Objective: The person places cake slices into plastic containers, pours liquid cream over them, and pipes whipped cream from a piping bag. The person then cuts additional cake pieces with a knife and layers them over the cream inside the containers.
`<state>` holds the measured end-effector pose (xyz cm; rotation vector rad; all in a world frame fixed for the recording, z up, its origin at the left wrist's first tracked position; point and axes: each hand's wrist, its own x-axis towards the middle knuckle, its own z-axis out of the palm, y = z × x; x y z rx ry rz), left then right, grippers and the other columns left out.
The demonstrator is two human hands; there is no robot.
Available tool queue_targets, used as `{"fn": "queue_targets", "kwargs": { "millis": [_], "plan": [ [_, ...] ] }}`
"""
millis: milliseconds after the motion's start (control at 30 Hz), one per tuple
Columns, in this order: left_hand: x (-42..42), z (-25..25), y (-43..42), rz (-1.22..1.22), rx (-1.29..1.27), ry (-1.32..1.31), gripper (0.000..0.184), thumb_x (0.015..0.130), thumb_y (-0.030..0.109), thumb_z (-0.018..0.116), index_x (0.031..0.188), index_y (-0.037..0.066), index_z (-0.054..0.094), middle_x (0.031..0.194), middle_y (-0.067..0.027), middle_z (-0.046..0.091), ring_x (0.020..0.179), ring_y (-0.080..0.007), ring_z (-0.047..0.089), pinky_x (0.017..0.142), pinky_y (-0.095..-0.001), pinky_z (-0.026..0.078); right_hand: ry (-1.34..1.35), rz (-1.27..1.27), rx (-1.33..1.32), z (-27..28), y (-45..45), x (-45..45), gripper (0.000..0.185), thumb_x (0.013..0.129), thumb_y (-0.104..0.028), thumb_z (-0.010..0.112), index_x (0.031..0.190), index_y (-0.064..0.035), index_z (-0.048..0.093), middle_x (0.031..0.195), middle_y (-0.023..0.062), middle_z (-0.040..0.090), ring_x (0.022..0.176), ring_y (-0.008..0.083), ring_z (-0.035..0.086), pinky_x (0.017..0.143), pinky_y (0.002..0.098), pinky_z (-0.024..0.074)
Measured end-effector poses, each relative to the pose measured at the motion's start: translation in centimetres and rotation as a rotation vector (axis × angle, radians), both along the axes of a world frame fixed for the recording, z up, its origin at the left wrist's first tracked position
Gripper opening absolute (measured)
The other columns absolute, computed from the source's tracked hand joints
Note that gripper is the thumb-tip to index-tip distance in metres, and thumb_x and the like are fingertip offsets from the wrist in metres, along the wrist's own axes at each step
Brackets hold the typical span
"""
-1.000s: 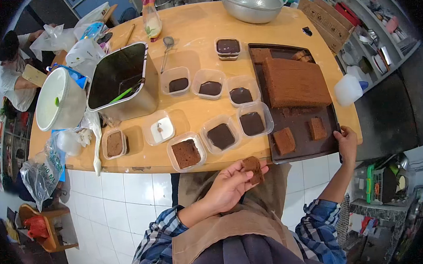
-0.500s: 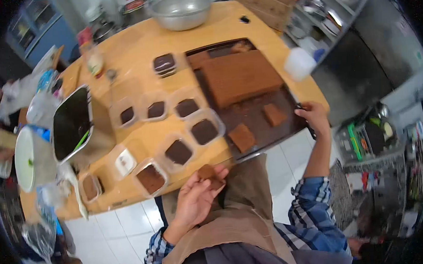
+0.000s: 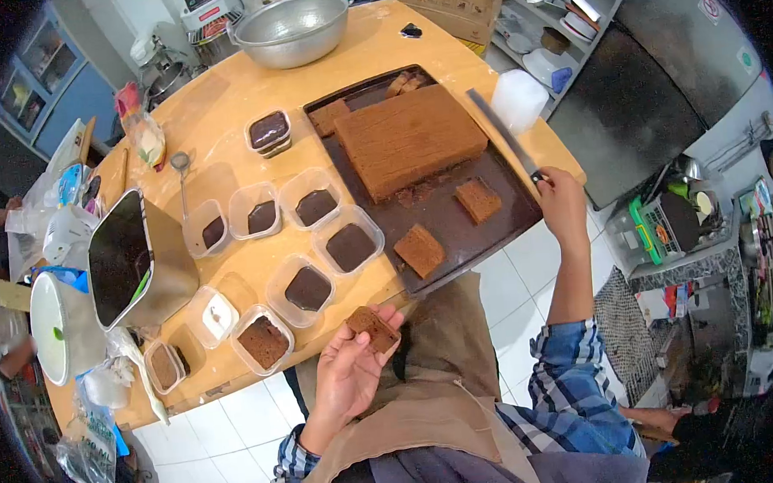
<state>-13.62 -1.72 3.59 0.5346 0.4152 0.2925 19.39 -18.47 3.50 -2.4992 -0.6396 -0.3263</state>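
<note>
My left hand (image 3: 348,372) holds a small square piece of brown cake (image 3: 373,330) over my apron, close to the table's front edge. My right hand (image 3: 564,202) is closed around the dark handle of a long knife (image 3: 506,134), whose blade reaches along the right side of a dark baking tray (image 3: 480,252). On the tray lie a large block of brown cake (image 3: 411,138) and two cut squares, one cake square (image 3: 420,251) nearer me and another cake square (image 3: 478,200) to its right. Several clear plastic tubs (image 3: 349,246) with dark contents stand left of the tray.
A closed tub (image 3: 269,133) stands behind the others. At the left are a deep metal container (image 3: 173,259) and a white bucket (image 3: 67,336). A large metal bowl (image 3: 292,33) is at the back, and a white container (image 3: 519,100) stands right of the tray.
My right hand has turned the knife, so its blade now shows along the tray's right side. My left hand still holds the cake piece, now tilted more openly to view.
</note>
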Motion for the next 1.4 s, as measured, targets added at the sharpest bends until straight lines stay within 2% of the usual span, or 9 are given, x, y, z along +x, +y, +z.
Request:
{"fn": "queue_targets", "kwargs": {
  "millis": [33, 133, 200, 333, 467, 567, 667, 867, 1400],
  "plan": [
    [0.0, -0.2, 0.0, 0.0, -0.03, -0.038, 0.035, 0.091, 0.011, 0.049, 0.125, 0.002, 0.047, 0.131, -0.0173, 0.048, 0.124, -0.0307, 0.045, 0.102, -0.0411, 0.038, -0.102, -0.022, -0.049, 0.5, 0.2, -1.1, 0.024, 0.082, -0.007, 0.057, 0.104, 0.0014, 0.061, 0.094, 0.02, 0.063, 0.089, 0.0341, 0.062, 0.077, 0.0404, 0.0467],
    [0.1, 0.2, 0.1, 0.003, -0.031, -0.055, 0.039, 0.089, 0.014, 0.05, 0.126, 0.002, 0.046, 0.132, -0.0174, 0.047, 0.126, -0.0303, 0.042, 0.103, -0.0425, 0.036, -0.109, 0.055, 0.232, 0.8, -0.2, -3.8, 0.026, 0.088, -0.008, 0.055, 0.113, -0.0004, 0.057, 0.08, 0.0081, 0.061, 0.064, 0.0171, 0.056, 0.061, 0.0286, 0.0463],
    [0.2, 0.4, 0.3, 0.001, -0.012, -0.064, 0.044, 0.088, 0.015, 0.051, 0.129, 0.002, 0.043, 0.134, -0.0175, 0.044, 0.128, -0.0302, 0.039, 0.105, -0.0432, 0.034, 0.305, 0.114, 0.576, 1.6, 0.2, -7.1, 0.035, 0.093, -0.01, 0.049, 0.127, -0.0038, 0.047, 0.068, -0.0028, 0.046, 0.046, 0.0015, 0.035, 0.039, 0.018, 0.0272],
    [-0.2, 0.6, 0.6, 0.043, -0.051, -0.137, 0.046, 0.088, 0.01, 0.048, 0.132, -0.001, 0.038, 0.137, -0.0187, 0.041, 0.13, -0.0305, 0.037, 0.107, -0.0419, 0.032, 0.706, 0.264, 0.689, 3.7, -0.2, -15.0, 0.037, 0.092, -0.011, 0.05, 0.126, 0.0026, 0.048, 0.068, -0.0006, 0.052, 0.052, 0.0051, 0.044, 0.047, 0.02, 0.0367],
    [-0.5, 1.2, 1.0, 0.15, -0.02, -0.134, 0.044, 0.09, 0.007, 0.045, 0.133, -0.001, 0.038, 0.136, -0.0181, 0.042, 0.128, -0.0299, 0.039, 0.107, -0.0418, 0.032, 0.922, 0.534, 0.236, 4.3, 0.5, -20.3, 0.036, 0.088, -0.011, 0.048, 0.121, 0.0041, 0.051, 0.071, 0.0062, 0.057, 0.061, 0.0125, 0.055, 0.055, 0.0262, 0.0458],
    [-0.8, 1.6, 1.2, 0.218, 0.04, -0.092, 0.04, 0.092, 0.009, 0.045, 0.131, -0.001, 0.04, 0.134, -0.0167, 0.045, 0.126, -0.0291, 0.043, 0.105, -0.0411, 0.035, 0.588, 0.922, 0.143, 2.2, 0.5, -21.6, 0.039, 0.084, -0.005, 0.059, 0.12, 0.0062, 0.05, 0.08, 0.0193, 0.06, 0.065, 0.0306, 0.06, 0.061, 0.0357, 0.0487],
    [-1.3, 1.4, 1.4, 0.256, 0.103, -0.088, 0.036, 0.094, 0.01, 0.044, 0.129, -0.001, 0.041, 0.132, -0.0151, 0.047, 0.124, -0.0285, 0.045, 0.103, -0.0401, 0.038, 0.433, 1.055, 0.112, 1.9, 1.6, -22.0, 0.042, 0.08, -0.002, 0.063, 0.119, 0.0065, 0.05, 0.084, 0.0218, 0.06, 0.065, 0.0335, 0.059, 0.059, 0.0377, 0.0487],
    [-1.9, 1.7, 1.9, 0.308, 0.087, -0.059, 0.035, 0.094, 0.008, 0.045, 0.127, -0.003, 0.042, 0.131, -0.0168, 0.048, 0.123, -0.0293, 0.046, 0.103, -0.0409, 0.038, 0.348, 1.092, 0.004, 2.4, 2.1, -22.0, 0.047, 0.078, -0.001, 0.064, 0.122, 0.0033, 0.049, 0.076, 0.0169, 0.057, 0.059, 0.0294, 0.057, 0.047, 0.0367, 0.0449],
    [-2.5, 1.3, 2.1, 0.33, 0.102, -0.067, 0.035, 0.093, 0.009, 0.048, 0.126, -0.002, 0.044, 0.128, -0.0172, 0.051, 0.121, -0.0297, 0.048, 0.102, -0.0418, 0.039, 0.295, 1.097, -0.093, 3.0, 2.3, -22.3, 0.045, 0.078, -0.004, 0.065, 0.12, 0.0015, 0.05, 0.068, 0.0127, 0.052, 0.052, 0.0268, 0.053, 0.044, 0.0361, 0.0432]
  ]
}}
